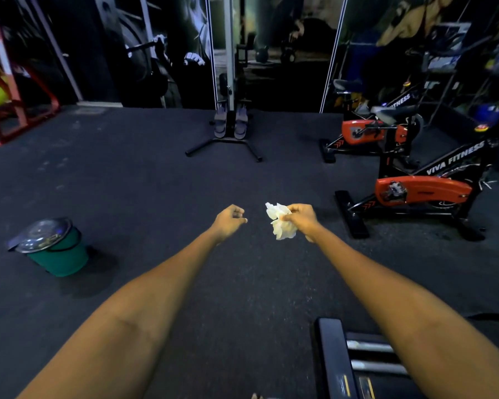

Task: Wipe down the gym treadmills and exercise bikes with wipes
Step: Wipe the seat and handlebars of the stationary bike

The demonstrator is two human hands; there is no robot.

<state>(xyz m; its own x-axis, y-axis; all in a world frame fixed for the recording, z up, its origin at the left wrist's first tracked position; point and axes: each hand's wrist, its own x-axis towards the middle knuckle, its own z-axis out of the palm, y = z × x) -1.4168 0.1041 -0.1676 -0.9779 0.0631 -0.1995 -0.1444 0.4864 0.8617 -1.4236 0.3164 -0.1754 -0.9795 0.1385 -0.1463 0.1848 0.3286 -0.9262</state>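
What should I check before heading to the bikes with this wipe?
1. Wipe in hand: ok, the right hand grips it, crumpled.
2. Left hand free: ok, fingers loosely curled, holding nothing.
3. Near bike in sight: ok, ahead on the right, upright on the floor.
4. Far bike in sight: ok, behind the near one.
5. Path to the bikes: ok, only bare floor shows between.
6. Wipe still clean or damp enough: cannot tell.
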